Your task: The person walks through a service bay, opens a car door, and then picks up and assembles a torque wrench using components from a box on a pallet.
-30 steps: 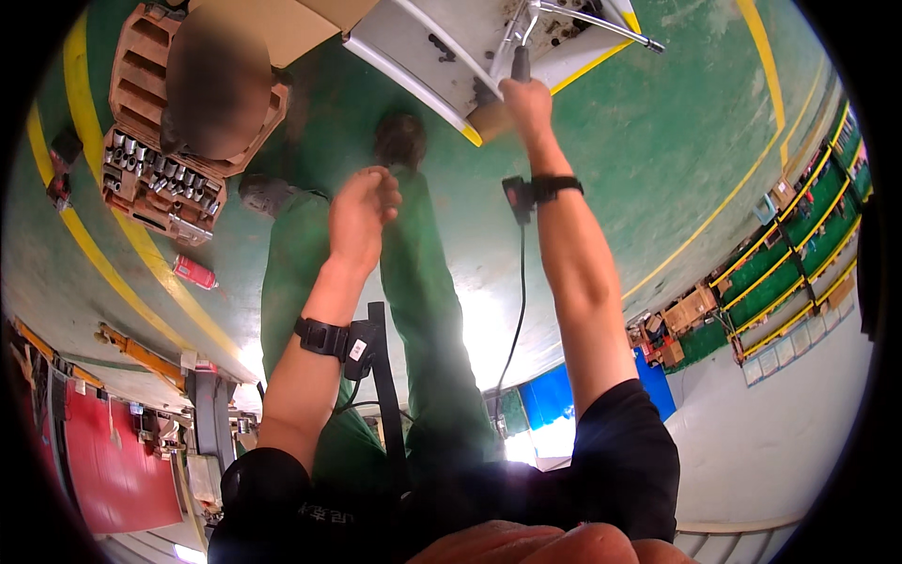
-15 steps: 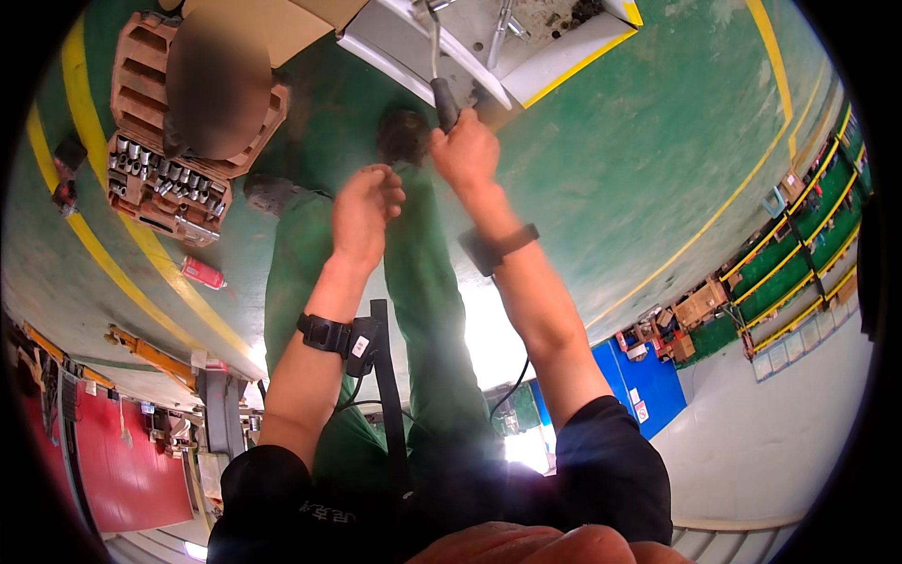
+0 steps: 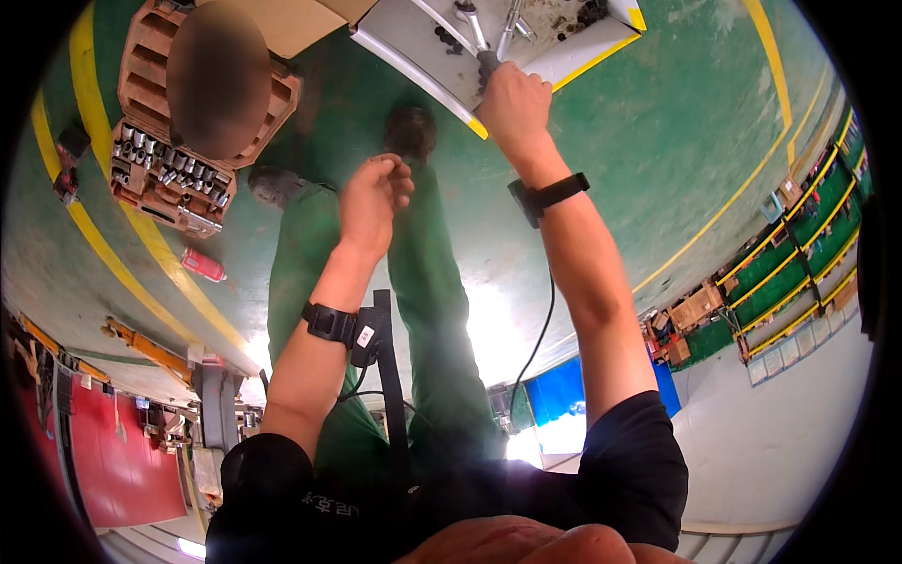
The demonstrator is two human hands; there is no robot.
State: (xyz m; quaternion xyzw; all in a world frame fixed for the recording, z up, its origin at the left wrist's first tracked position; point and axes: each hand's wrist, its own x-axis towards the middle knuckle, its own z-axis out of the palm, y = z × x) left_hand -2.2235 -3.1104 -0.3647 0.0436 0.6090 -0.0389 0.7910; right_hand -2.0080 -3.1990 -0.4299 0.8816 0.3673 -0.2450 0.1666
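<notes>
The green floor (image 3: 676, 141) fills most of the view, and the open brown case (image 3: 143, 68) lies at the upper left with its rows of sockets (image 3: 174, 171); these look almost the same as half a second ago. At the top is the white tray with yellow edging (image 3: 584, 58).

The bigger change is in the right hand (image 3: 517, 103). Half a second ago it was further left and closer to the body; now it reaches out to the right and overlaps the near rim of the tray. The hand is closed firmly around the dark handle of a silver wrench (image 3: 475, 30). The metal part of this wrench is over the tray, beside another silver tool (image 3: 510, 28); whether it touches something there, I cannot tell. In my judgement, the work is now at the tray and not at the case.

The left hand (image 3: 371, 202) stays nearly in its place above the green trousers (image 3: 427, 310), the fingers loosely bent, with nothing visible in it.

Smallest are the dark bits (image 3: 592, 11) inside the tray.
</notes>
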